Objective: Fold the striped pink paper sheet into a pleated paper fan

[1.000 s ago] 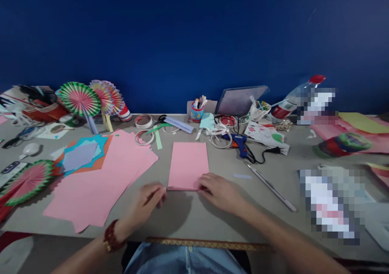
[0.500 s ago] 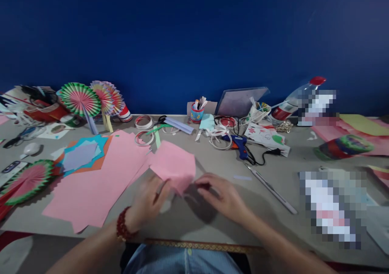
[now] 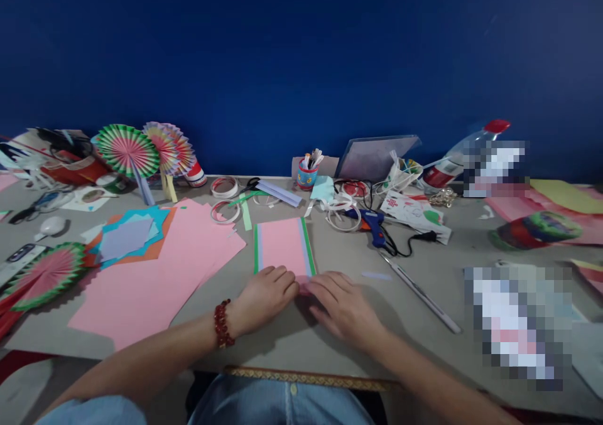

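A pink sheet of paper (image 3: 280,243) with purple and green strips along both sides lies flat on the table in front of me. My left hand (image 3: 266,296), with a red bead bracelet at the wrist, has its curled fingers on the paper's near edge. My right hand (image 3: 346,302) grips that same edge at the near right corner, fingers bent over it and thumb below. Between the hands the edge is turned up in a narrow fold, partly hidden by the fingers.
Larger pink sheets (image 3: 155,280) lie to the left, with pleated paper fans (image 3: 128,150) behind. Tape rolls (image 3: 225,188), a pen cup (image 3: 307,175) and a blue glue gun (image 3: 374,224) stand or lie farther back. On the right are a utility knife (image 3: 421,293) and a bottle (image 3: 445,171).
The pink paper was lifted and tilted, plain side showing; now it lies flat with its striped side up. Both hands have come together at its near edge.
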A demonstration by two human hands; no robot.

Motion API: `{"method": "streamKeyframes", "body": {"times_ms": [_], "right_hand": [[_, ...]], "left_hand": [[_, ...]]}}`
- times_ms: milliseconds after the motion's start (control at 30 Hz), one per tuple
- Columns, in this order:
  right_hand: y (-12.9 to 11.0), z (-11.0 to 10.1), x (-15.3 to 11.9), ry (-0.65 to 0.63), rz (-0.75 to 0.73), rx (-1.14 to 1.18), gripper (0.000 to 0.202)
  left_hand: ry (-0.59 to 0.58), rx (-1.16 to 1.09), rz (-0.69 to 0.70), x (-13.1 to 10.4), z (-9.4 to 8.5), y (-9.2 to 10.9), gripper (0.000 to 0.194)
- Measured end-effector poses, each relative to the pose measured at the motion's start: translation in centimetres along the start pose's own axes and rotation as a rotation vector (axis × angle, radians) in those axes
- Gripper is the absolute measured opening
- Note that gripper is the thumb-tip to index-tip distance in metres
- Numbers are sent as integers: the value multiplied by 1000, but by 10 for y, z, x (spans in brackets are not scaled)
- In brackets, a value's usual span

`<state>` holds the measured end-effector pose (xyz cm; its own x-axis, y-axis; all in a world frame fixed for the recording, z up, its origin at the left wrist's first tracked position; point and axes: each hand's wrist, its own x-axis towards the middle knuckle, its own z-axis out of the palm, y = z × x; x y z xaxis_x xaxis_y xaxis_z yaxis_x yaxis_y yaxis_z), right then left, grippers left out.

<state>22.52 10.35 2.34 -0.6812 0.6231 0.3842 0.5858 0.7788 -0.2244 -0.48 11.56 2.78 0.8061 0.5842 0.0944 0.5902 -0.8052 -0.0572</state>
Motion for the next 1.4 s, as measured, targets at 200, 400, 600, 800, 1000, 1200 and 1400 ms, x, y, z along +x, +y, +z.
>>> {"method": "streamKeyframes", "body": {"times_ms": [200,400,600,800,1000,1200,1400], "right_hand": [[9,12,-4,-81,-15,-27,11],[15,15,-9,-78,-65,-55,10],[21,10,-14,-60,-38,73,22],[16,6,-11,-81,66,192,20],[18,2,-5,-136,175,308,18],[24,7,0,-141,223,266,13],[24,5,8,-157,250,169,13]], "left_hand": [[106,-85,27,-10,11,-4,12],[194,-163,-36,-34,18,-12,17],[174,-195,-128,-61,18,-19,18],[194,-388,-252,-66,14,-22,24],[144,-565,-366,-62,4,-26,22],[43,-612,-415,-56,0,-34,21],[-40,-630,-428,-50,-5,-44,18]]}}
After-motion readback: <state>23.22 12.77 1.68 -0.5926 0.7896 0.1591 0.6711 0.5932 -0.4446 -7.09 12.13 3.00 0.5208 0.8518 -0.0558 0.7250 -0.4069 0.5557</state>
